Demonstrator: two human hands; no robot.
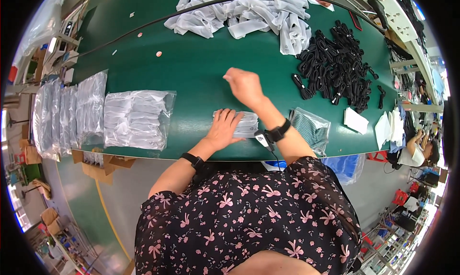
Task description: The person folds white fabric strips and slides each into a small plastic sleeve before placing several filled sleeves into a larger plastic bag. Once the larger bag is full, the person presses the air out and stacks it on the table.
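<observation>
L hand [223,126] lies flat, fingers spread, pressing a small stack of white packets [245,123] at frame centre (green table [191,69]). R hand [243,85] hovers just above, loosely curled, holding nothing I can make out.

— What lies under the left hand [223,126]?

— A small stack of white packets [247,124], flat on the green surface [191,69] near its front edge. The palm presses on the stack's left end; the right end shows bare.

— And the right hand [244,85]?

— Raised above the surface just behind the stack, fingers curled loosely; whether they hold anything cannot be told.
</observation>
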